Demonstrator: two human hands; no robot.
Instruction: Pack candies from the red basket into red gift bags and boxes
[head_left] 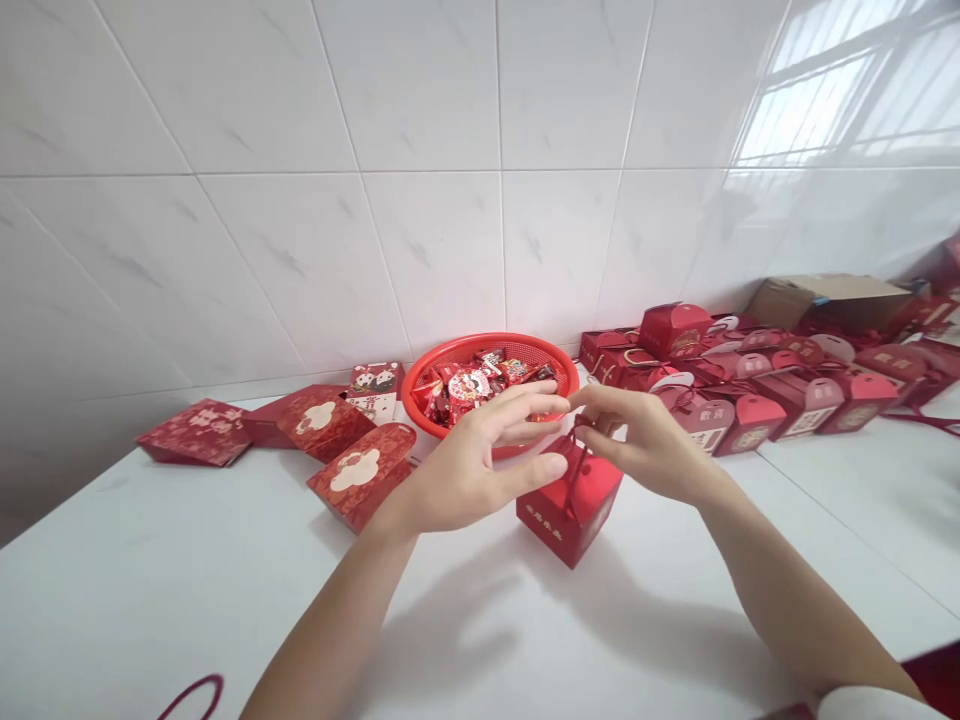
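Observation:
A small red gift box point(568, 515) with gold lettering stands on the white table, partly behind my left hand. A dark red ribbon point(574, 478) runs up over its top. My right hand point(641, 435) pinches the ribbon just above the box. To the left, my left hand point(476, 460) is held with fingers stretched out and thumb apart, in front of the box's upper left corner, and nothing shows in it. Behind both hands is a red plastic basket point(415, 405) with wrapped candies point(469, 385), its front rim partly covered by my left hand.
Several flat patterned red boxes point(364, 470) lie left of the basket. On the right, many closed red gift boxes point(750, 425) crowd together, with a cardboard box point(825, 295) behind them. A loose red cord point(196, 688) lies near the front edge. A tiled wall point(442, 250) closes off the back.

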